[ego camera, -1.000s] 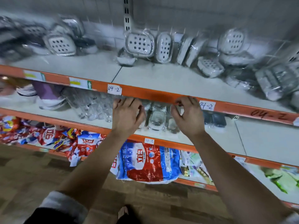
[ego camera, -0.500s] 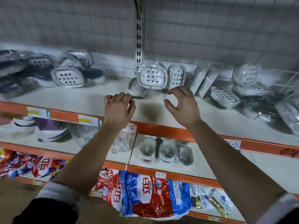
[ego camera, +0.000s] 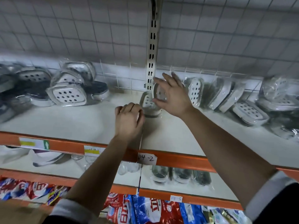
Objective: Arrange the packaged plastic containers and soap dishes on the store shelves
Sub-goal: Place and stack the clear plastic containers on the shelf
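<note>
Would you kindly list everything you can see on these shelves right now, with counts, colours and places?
wrapped soap dishes: many, white and grey, some dark, along the back of the top shelf
top shelf: one, white with an orange front edge
slotted post: one, cream, centre back
wire grid: one, pale, behind the shelf
label 04-2: one, white, on the orange edge
clear containers: at least three, middle shelf
printed bags: several, red and blue, lowest shelf
left hand: fingers curled, over the top shelf
right hand: fingers spread, at the upright dish in the centre
</note>
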Motion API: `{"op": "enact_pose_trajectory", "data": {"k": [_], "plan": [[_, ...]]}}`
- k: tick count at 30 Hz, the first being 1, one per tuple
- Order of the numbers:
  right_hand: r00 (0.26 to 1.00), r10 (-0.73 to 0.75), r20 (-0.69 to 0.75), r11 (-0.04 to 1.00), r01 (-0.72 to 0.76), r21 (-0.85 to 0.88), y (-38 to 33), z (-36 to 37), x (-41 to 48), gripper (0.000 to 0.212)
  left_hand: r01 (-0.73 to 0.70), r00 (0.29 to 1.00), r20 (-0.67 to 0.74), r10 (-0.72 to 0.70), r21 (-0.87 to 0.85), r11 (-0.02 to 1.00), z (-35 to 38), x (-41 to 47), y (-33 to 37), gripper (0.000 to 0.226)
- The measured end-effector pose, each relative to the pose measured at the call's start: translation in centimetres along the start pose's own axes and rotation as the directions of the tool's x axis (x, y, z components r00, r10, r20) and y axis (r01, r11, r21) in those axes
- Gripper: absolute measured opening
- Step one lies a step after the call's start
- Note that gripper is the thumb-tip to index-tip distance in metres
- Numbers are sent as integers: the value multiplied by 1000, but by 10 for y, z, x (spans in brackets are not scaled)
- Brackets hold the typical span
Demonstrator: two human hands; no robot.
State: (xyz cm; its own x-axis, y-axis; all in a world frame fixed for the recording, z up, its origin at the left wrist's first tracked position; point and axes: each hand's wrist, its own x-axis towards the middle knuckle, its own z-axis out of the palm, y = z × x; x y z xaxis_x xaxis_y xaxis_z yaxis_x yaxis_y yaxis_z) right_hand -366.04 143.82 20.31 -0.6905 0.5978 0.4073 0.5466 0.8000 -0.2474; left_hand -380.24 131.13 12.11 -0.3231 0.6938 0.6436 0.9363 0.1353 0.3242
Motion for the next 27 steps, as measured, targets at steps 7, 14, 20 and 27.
{"op": "enact_pose_trajectory", "data": {"k": [7,14,20,27], "plan": [[995,86,-46,996,-87,-11,-8,6,12,78,-16,999,48,15,14,1000,4,2,-5,28],[976,113,-187,993,-103,61,1,0,-30,74,2,999,36,-3,18,1000,6,2,-4,16],[955,217,-202,973,-195,123,14,0,-81,69,-18,998,54,16,29,999,4,2,-2,6],[955,273,-113,961,-276,-8,30,7,-121,69,-69,995,78,69,-9,998,-3,1,5,24]]}}
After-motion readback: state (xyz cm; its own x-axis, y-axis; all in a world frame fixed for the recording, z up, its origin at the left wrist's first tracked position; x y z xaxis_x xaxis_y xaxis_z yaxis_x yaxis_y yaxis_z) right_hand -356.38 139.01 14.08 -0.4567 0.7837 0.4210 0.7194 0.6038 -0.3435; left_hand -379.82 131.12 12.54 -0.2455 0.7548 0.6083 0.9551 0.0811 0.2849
